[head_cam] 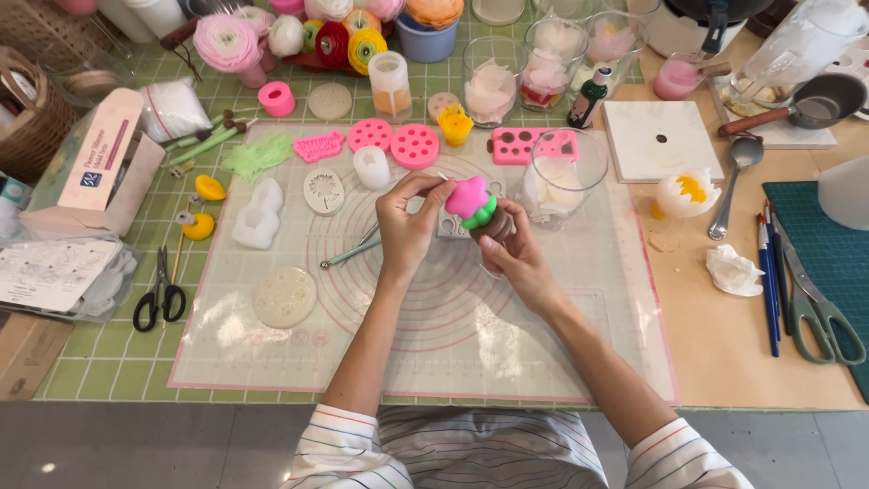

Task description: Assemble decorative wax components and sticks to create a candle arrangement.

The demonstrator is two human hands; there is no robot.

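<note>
On green gridded table (109, 362), translucent mat (507, 362), cluttered moulds

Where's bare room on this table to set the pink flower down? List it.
Free: the mat's near half, between the round white mould and its right edge; also the tan board below the crumpled tissue. Crowded: the far edge with moulds, jars and flowers.

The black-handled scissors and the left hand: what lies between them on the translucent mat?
In the head view, a round off-white mould lies on the translucent mat between the black-handled scissors and the left hand.
</note>
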